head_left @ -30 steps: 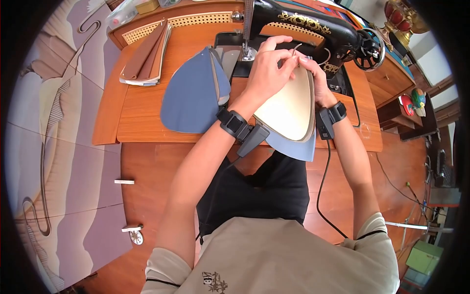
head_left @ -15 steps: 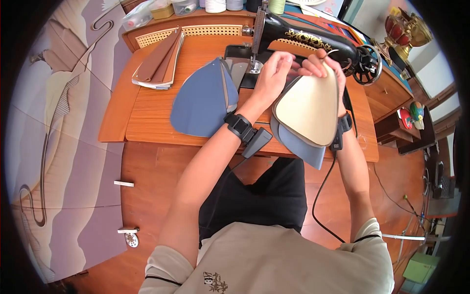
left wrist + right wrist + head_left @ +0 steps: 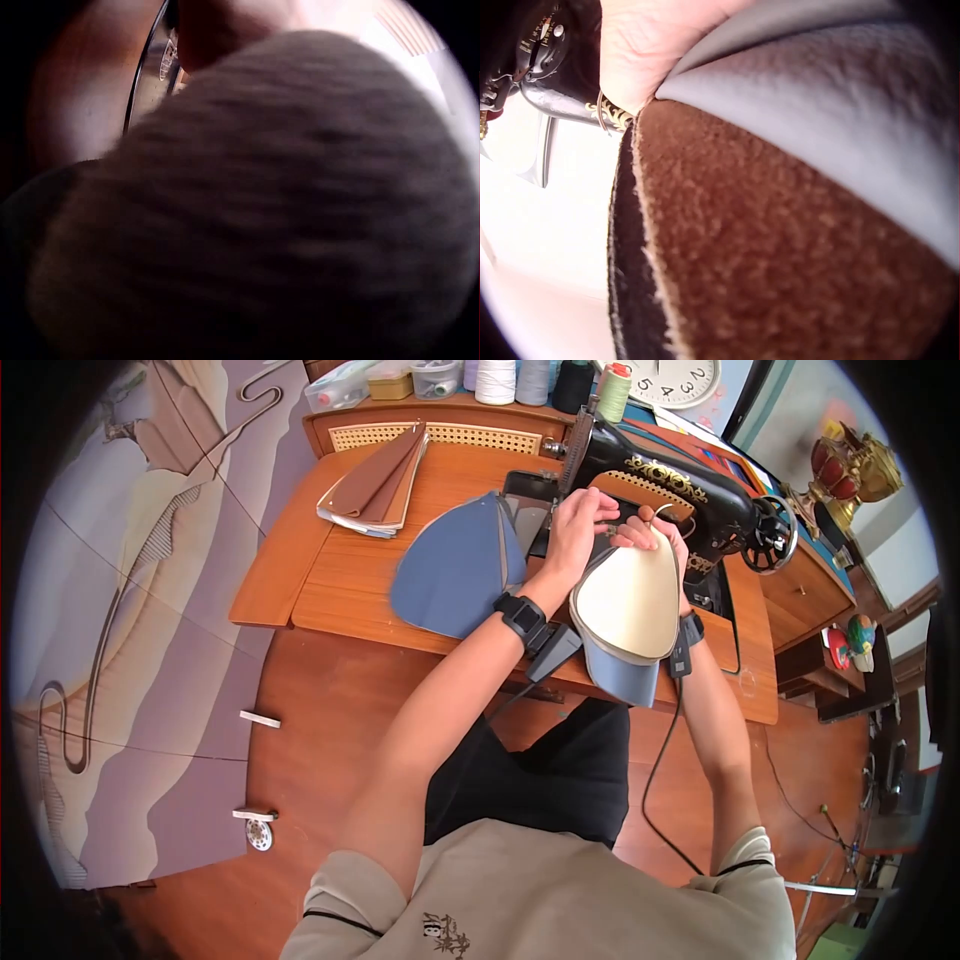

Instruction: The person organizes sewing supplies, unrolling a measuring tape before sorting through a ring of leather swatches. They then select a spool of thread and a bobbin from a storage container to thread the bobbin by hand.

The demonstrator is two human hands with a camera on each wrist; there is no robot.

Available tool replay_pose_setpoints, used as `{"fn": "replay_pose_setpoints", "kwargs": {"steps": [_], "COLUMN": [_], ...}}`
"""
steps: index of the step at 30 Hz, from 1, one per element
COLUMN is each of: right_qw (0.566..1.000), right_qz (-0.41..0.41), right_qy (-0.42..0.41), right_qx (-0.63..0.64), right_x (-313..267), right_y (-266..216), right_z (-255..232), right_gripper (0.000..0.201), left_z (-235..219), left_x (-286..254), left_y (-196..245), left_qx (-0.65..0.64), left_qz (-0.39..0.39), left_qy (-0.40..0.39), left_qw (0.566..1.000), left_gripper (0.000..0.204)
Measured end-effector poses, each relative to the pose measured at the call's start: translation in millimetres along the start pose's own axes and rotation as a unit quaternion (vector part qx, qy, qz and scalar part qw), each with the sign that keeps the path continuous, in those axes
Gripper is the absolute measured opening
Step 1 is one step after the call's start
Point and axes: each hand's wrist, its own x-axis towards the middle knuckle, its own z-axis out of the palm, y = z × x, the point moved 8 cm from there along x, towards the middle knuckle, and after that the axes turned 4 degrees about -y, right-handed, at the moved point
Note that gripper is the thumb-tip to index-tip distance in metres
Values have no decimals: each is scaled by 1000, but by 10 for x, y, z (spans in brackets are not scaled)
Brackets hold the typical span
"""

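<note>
My right hand (image 3: pixel 668 540) grips a stack of rounded-triangle leather swatches (image 3: pixel 628 605) by its narrow top end, cream piece uppermost and light blue pieces below. A thin curved cord (image 3: pixel 664 509) shows at that end. Close up in the right wrist view are a brown suede underside (image 3: pixel 780 217) and a pale grey-blue piece (image 3: pixel 817 112). Just left of the stack's tip is my left hand (image 3: pixel 575 535), its fingers bent toward the right hand; I cannot tell whether they pinch anything. A blurred dark textured surface (image 3: pixel 285 195) fills most of the left wrist view.
A black sewing machine (image 3: pixel 670 475) stands behind the hands on the wooden table (image 3: pixel 350 585). Left of them lie blue leather swatches (image 3: pixel 450 570) and a fanned brown swatch stack (image 3: pixel 380 485). Thread spools (image 3: pixel 495 382) and plastic boxes (image 3: pixel 437 378) line the back ledge.
The left hand has come away from the stack's tip, leftward of the right hand. The right hand keeps the swatches, whose lower edges have shifted. The head view has turned, showing more spools and a clock.
</note>
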Motion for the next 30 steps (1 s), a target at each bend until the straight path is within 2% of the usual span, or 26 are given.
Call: {"fn": "replay_pose_setpoints", "kwargs": {"steps": [1, 3, 4, 8, 13, 15, 16, 17, 18, 21, 23, 27, 28, 30], "right_qw": [1000, 998, 997, 994, 994, 981, 977, 979, 978, 977, 979, 976, 982, 977], "right_qz": [-5, 48, 51, 43, 37, 75, 100, 89, 95, 100, 71, 80, 82, 68], "right_qy": [-1, 15, 37, 28, 55, 66, 59, 66, 65, 58, 22, 30, 21, 60], "right_qx": [6, -31, -48, -99, -85, -165, -177, -172, -172, -178, -191, -199, -168, -194], "right_x": [-8, 19, 18, 10, -16, -82, -113, -168, -190, -191, -168, -181, -182, -198], "right_y": [-12, 45, 38, 27, 9, 55, 47, 6, -22, -89, -126, -104, -98, -125], "right_z": [-79, -170, -238, -221, -282, -347, -395, -418, -421, -365, -273, -264, -276, -270], "right_gripper": [9, 8, 8, 8, 9, 11, 13, 13, 14, 14, 13, 12, 11, 18], "left_z": [14, 59, 92, 168, 245, 482, 591, 694, 845, 946, 986, 1043, 1068, 1122], "left_x": [-17, -51, -77, -145, -167, -339, -487, -669, -932, -1071, -1228, -1535, -1602, -1679], "left_y": [26, 114, 179, 343, 548, 992, 1306, 1652, 2085, 2267, 2388, 2600, 2649, 2745], "left_qx": [12, 44, 68, 68, 100, 128, 167, 202, 299, 279, 262, 219, 204, 176], "left_qz": [2, 27, 54, 117, 129, 140, 172, 205, 319, 328, 337, 356, 364, 382], "left_qy": [4, 2, 5, 1, 1, -78, -100, -120, -143, -168, -178, -185, -187, -194], "left_qw": [1000, 999, 996, 991, 987, 979, 966, 950, 888, 887, 887, 889, 889, 886], "left_gripper": [36, 31, 26, 14, 12, 10, 11, 12, 19, 19, 19, 18, 18, 18]}}
